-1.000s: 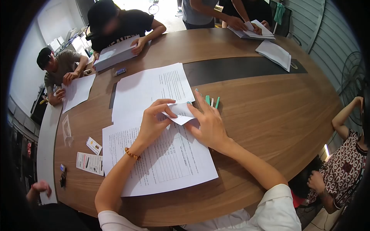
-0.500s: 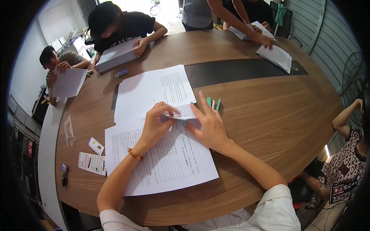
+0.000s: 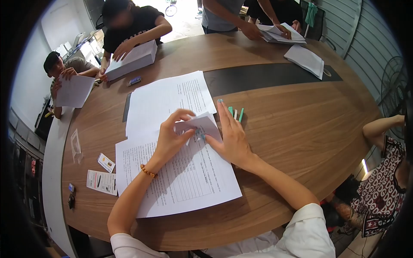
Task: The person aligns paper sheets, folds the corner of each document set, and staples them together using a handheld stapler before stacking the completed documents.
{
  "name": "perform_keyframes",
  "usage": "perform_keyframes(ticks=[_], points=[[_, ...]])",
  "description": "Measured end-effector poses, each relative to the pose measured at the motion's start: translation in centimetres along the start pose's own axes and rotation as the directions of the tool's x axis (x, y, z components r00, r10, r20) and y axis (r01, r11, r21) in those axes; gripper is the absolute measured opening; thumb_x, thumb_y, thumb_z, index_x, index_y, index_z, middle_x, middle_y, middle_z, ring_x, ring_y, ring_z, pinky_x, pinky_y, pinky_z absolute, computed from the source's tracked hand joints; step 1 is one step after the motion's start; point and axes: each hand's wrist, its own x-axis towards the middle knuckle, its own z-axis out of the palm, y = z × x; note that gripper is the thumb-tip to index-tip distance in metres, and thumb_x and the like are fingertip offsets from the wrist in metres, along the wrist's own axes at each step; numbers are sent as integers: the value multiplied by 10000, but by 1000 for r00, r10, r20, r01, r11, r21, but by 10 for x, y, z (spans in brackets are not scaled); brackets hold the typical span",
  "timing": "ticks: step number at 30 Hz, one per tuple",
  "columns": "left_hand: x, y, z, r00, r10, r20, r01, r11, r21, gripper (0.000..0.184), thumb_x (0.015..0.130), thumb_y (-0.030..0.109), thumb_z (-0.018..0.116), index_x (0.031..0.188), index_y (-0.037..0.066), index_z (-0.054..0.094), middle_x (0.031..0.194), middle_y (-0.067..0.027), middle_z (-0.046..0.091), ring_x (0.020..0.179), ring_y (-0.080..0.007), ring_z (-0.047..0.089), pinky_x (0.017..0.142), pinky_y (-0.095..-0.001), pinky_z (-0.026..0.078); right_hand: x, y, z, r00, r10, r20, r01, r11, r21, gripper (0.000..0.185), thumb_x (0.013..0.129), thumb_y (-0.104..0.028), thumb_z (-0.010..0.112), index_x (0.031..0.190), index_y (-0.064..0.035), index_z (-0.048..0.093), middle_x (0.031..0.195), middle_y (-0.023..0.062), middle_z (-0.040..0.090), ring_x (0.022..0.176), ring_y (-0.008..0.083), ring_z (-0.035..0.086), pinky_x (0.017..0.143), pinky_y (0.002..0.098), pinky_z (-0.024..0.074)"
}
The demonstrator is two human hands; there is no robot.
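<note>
Currently, one small folded paper (image 3: 209, 124) is held above the lower printed sheet (image 3: 185, 189), between two hands. Left hand (image 3: 168, 136): thumb and fingers curl round the paper's left part, holding it. Right hand (image 3: 235, 142): fingers extended, thumb against the paper's right part; cannot tell whether it pinches. Bead bracelet (image 3: 149, 171), one, on left wrist.

Upper printed sheet (image 3: 165, 101) meets the lower one; number of layers in each unclear. Just beyond the right hand: three slim pieces (image 3: 241, 115), two green, one white.

Left side of tabletop (image 3: 309, 116): one clear plastic piece (image 3: 78, 148), possibly packaging, contents cannot be made out; two printed cards (image 3: 102, 182); one small dark item (image 3: 71, 201), blue at its top.

Far side: one thick white block (image 3: 137, 59), box or paper stack unclear, under the hands of a person in black (image 3: 146, 21). One small blue item (image 3: 134, 81) near it. One loose paper pile (image 3: 304, 61), far right.
</note>
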Motion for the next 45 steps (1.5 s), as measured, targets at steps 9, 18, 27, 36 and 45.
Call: perform_keyframes(ticks=[9,18,27,36,45], points=[[-1,-4,-2,996,39,79,-42,999,35,515,717,-52,623,1211,76,555,998,-55,608,910,-124,538,847,-250,415,7,6,4,991,126,-54,-96,916,389,304,850,-124,552,1111,32,576,1051,248,582,1020,337,556,858,358,440],[0,-1,-2,996,-18,88,13,998,54,480,745,-10,595,1216,77,554,986,-56,597,847,-109,527,766,-244,433,14,14,9,962,270,31,-252,841,479,276,871,-143,547,1091,13,602,1017,206,609,878,245,611,772,303,471],[3,-4,-3,993,63,102,-85,972,220,489,750,-38,587,1219,92,554,938,-68,603,800,-130,535,701,-243,440,16,20,11,940,330,81,-319,774,546,273,849,-126,559,1080,12,611,982,195,627,826,223,625,746,297,474],[2,-4,-1,988,88,124,-120,955,273,436,790,-2,582,1211,106,556,993,-116,591,848,-198,607,759,-283,517,17,17,7,949,304,80,-304,824,479,309,863,-86,556,1161,-6,571,959,71,652,826,77,556,741,221,457],[3,-10,0,978,158,137,-193,936,296,460,789,-34,564,1229,99,542,994,-81,587,845,-156,581,722,-262,495,17,18,8,962,266,59,-265,864,428,303,863,-100,554,1158,-37,583,966,72,662,806,92,563,832,244,429]])
